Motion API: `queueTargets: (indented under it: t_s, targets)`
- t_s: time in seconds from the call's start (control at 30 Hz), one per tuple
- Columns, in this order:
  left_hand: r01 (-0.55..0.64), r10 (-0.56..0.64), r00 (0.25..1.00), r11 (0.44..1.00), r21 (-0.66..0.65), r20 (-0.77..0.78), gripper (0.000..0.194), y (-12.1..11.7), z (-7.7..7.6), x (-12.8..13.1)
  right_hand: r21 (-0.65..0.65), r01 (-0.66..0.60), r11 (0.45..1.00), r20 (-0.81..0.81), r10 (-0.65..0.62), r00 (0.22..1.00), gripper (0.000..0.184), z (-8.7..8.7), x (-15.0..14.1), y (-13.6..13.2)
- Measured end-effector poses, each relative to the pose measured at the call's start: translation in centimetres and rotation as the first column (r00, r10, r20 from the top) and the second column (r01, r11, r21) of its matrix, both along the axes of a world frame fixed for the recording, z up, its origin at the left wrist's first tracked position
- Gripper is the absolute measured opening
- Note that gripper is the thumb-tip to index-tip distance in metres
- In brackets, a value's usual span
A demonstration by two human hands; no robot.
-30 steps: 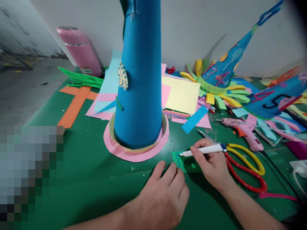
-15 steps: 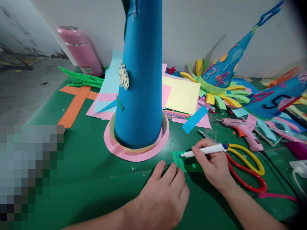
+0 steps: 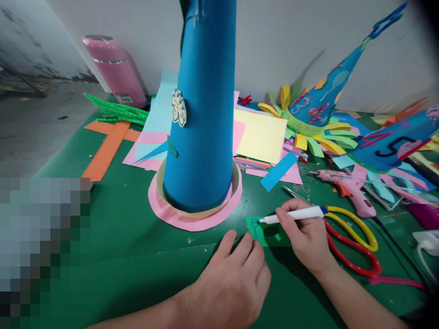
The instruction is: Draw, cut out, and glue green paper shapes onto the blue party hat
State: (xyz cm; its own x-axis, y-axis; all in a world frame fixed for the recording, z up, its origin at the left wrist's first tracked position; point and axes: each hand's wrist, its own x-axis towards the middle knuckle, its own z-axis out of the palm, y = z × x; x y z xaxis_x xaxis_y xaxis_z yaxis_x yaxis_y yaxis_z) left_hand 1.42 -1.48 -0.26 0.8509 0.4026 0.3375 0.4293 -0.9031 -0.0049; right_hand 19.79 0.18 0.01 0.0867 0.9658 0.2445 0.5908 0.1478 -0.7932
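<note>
One white marker (image 3: 291, 214) is being pinched in the right hand's grip (image 3: 307, 237), its tip meeting a blue outline on the green paper (image 3: 262, 232). The left hand (image 3: 236, 278) is pressing that paper's near edge to the tabletop (image 3: 164, 274), fingers bent, gripping nothing visibly. Scissors (image 3: 353, 242) are lying partly behind the right hand; a tall blue cone (image 3: 202, 123) is standing within a pink ring (image 3: 192, 224), beyond the left hand.

Green table (image 3: 113, 242) under craft papers (image 3: 262, 137)
</note>
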Motion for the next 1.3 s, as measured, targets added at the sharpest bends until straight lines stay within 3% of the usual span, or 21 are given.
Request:
queueTargets:
  t_s: [0.47, 0.73, 1.3]
  targets:
    - [-0.003, 0.003, 1.000, 1.000, -0.004, 0.015, 0.023, 0.00, -0.04, 0.21, -0.008, 0.006, 1.000, -0.011, -0.006, 1.000, 0.013, 0.08, -0.10, 0.03]
    - [-0.016, 0.016, 1.000, 1.000, 0.005, 0.022, 0.021, -0.09, -0.42, 0.24, -0.057, 0.033, 0.998, -0.181, -0.043, 0.983, 0.013, -0.13, -0.16, -0.18]
    - [-0.028, 0.025, 0.998, 0.999, 0.037, 0.062, 0.021, -0.07, -0.76, 0.37, -0.019, -0.016, 1.000, -0.112, 0.014, 0.994, 0.010, -0.22, -0.15, -0.02]
